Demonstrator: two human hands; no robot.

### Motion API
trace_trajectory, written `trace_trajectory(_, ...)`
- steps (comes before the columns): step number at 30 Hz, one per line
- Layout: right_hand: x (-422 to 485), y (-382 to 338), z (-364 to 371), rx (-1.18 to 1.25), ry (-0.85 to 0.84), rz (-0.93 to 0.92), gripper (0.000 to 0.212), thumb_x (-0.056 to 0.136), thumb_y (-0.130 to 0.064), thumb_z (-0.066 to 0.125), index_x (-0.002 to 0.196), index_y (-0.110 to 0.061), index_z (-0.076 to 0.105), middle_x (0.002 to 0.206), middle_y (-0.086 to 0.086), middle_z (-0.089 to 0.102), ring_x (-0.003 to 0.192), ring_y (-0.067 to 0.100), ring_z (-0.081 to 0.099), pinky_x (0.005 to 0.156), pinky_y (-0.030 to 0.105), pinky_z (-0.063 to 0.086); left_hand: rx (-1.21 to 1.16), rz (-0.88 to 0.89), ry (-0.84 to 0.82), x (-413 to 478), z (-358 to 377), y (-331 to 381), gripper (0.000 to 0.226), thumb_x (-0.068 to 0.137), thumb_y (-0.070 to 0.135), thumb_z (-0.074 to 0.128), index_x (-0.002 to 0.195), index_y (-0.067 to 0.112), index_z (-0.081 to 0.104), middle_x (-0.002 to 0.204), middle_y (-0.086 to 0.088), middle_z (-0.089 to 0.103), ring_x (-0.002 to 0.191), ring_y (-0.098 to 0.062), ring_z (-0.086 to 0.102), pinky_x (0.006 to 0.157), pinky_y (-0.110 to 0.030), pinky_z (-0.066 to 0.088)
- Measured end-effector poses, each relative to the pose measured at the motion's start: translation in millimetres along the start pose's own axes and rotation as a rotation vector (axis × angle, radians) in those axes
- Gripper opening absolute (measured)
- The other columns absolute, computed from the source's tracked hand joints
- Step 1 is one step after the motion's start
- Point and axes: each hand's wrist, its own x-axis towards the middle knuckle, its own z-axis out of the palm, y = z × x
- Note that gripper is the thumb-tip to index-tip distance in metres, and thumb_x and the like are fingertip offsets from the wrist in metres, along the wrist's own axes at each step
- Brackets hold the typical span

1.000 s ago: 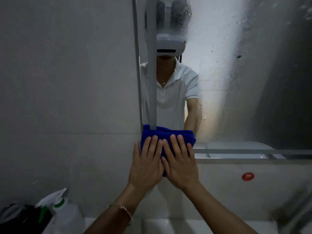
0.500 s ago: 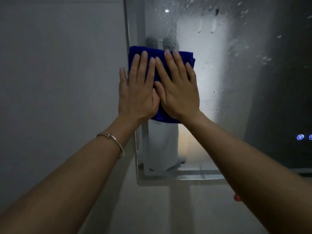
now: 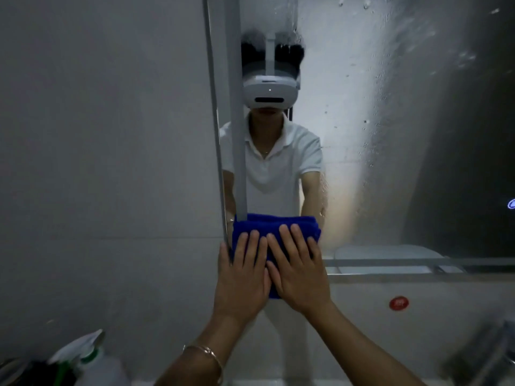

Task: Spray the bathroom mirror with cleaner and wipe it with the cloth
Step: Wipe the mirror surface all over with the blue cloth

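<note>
A folded blue cloth [image 3: 274, 225] lies flat against the lower left corner of the bathroom mirror [image 3: 376, 135]. My left hand [image 3: 241, 277] and my right hand [image 3: 299, 270] press side by side on it with straight fingers. The left thumb overlaps the mirror's left frame. Droplets and streaks cover the glass at the upper right. A white spray bottle [image 3: 83, 363] with a green collar stands at the bottom left, apart from both hands.
A grey tiled wall [image 3: 106, 162] fills the left side. The mirror's bottom frame [image 3: 418, 277] runs to the right, with a red round sticker [image 3: 399, 303] on the wall below. A blurred metal tap [image 3: 485, 355] is at the bottom right, dark items at the bottom left.
Both hands went up the left side of the mirror with the cloth, then came back down to its lower left corner. The view tilted up and down with them.
</note>
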Motion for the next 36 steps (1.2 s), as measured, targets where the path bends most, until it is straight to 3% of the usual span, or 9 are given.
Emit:
trace_trajectory(6,-44.6,-4.6,4.9,0.023,-0.069,0.06,0.056,0.103,-0.037,0.019,0.152,-0.016,0.002,0.16,0.008,-0.005,0.147,0.022,0.0,0.118,0.04,0.003,0.004,-0.028,-0.007,-30.3,23.1,27.4,0.076,0.086,0.029,0.028,0.147,0.006,-0.012,0.155,-0.015,-0.018,0.143,-0.031,-0.011,0.111,-0.056,0.001)
trace_trajectory(11,-37.8,5.0,-0.4,0.051,-0.058,0.076,0.055,0.103,-0.035,0.017,0.152,-0.017,0.001,0.16,0.006,-0.005,0.147,0.02,0.0,0.119,0.038,0.001,0.012,-0.054,0.011,-17.6,15.5,41.0,0.075,0.085,0.027,0.028,0.147,0.005,-0.008,0.155,-0.018,-0.009,0.143,-0.031,-0.012,0.112,-0.054,0.0)
trace_trajectory(14,-10.7,38.0,-12.6,0.043,-0.014,0.112,0.055,0.102,-0.035,0.018,0.152,-0.019,0.003,0.16,0.003,-0.004,0.147,0.019,0.002,0.118,0.038,0.003,0.021,-0.005,0.044,25.0,0.8,54.1,0.061,0.096,0.026,0.018,0.147,0.004,-0.006,0.155,-0.015,-0.003,0.143,-0.032,-0.012,0.113,-0.054,0.004)
trace_trajectory(16,22.7,69.2,-27.9,0.022,0.019,0.098,0.055,0.101,-0.035,0.021,0.152,-0.02,0.009,0.159,0.003,0.005,0.146,0.018,0.003,0.117,0.038,0.006,-0.001,-0.004,0.081,66.3,-13.8,61.7,0.053,0.1,0.027,0.008,0.148,0.005,-0.001,0.154,-0.015,0.003,0.144,-0.03,-0.009,0.112,-0.056,0.011)
trace_trajectory(19,83.8,108.0,-57.3,0.02,0.074,0.046,0.054,0.096,-0.033,0.031,0.147,-0.017,0.024,0.153,0.009,0.026,0.144,0.019,0.014,0.115,0.038,0.01,-0.015,-0.015,0.164,128.1,-42.2,65.3,0.056,0.098,0.031,0.014,0.147,0.006,0.008,0.154,-0.015,0.01,0.144,-0.029,-0.002,0.111,-0.059,0.017)
trace_trajectory(25,190.5,138.3,-92.7,0.023,0.212,0.022,0.051,0.094,-0.029,0.034,0.142,-0.014,0.041,0.148,0.011,0.038,0.139,0.023,0.027,0.112,0.038,0.016,0.007,-0.049,0.288,221.7,-101.1,42.4,0.063,0.095,0.037,0.026,0.148,0.006,0.008,0.155,-0.015,0.014,0.143,-0.028,0.009,0.113,-0.051,0.001)
trace_trajectory(31,184.2,134.0,-84.7,0.014,0.269,0.048,0.05,0.095,-0.028,0.031,0.142,-0.013,0.042,0.148,0.012,0.038,0.139,0.025,0.028,0.113,0.041,0.019,0.022,-0.057,0.304,216.2,-93.0,46.3,0.06,0.096,0.032,0.026,0.148,0.007,0.006,0.155,-0.016,0.013,0.144,-0.029,0.01,0.115,-0.05,0.007)
trace_trajectory(36,148.8,122.3,-73.6,0.024,0.211,0.068,0.053,0.093,-0.029,0.033,0.144,-0.015,0.035,0.151,0.011,0.033,0.141,0.023,0.023,0.114,0.04,0.015,0.039,-0.004,0.283,187.0,-76.2,49.7,0.059,0.096,0.033,0.023,0.147,0.006,0.009,0.154,-0.014,0.006,0.143,-0.029,0.007,0.115,-0.051,0.007)
